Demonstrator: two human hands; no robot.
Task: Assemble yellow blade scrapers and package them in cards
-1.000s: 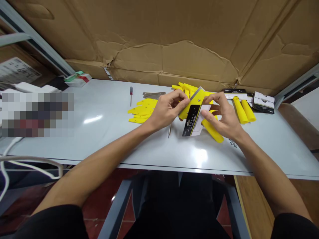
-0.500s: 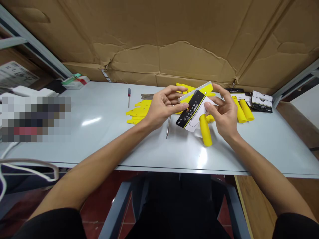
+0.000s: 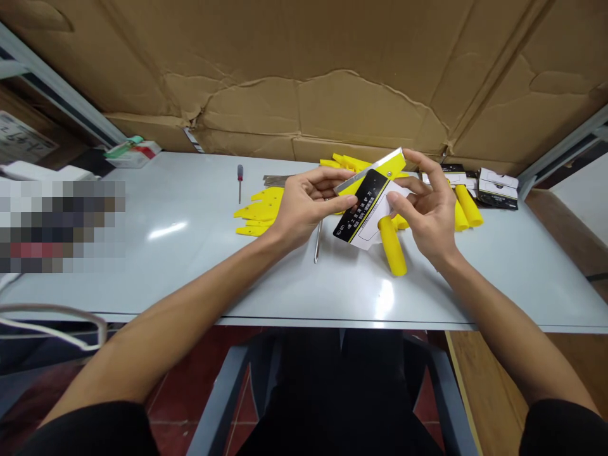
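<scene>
Between both hands is a yellow scraper (image 3: 392,246) with a pale metal strip along its head. A black-and-white printed card (image 3: 363,206) lies across the scraper, over part of its head, and the handle hangs below the card. My left hand (image 3: 311,206) is closed at the left end, thumb at the card's edge and fingers by the strip. My right hand (image 3: 427,212) grips the right side, its thumb pressing the card and its index finger at the head's upper corner. Behind the hands lie more yellow scraper parts (image 3: 339,163), partly hidden.
Yellow flat pieces (image 3: 259,209) are piled left of my left hand, near metal strips (image 3: 275,180) and a small screwdriver (image 3: 240,183). A metal rod (image 3: 318,244) lies below. Yellow handles (image 3: 469,206) and folded cards (image 3: 498,189) are at the right. Cardboard (image 3: 304,63) backs the table.
Both hands keep their hold on the scraper and card. The head end tilts slightly more upward at the right, and the view has shifted a little.
</scene>
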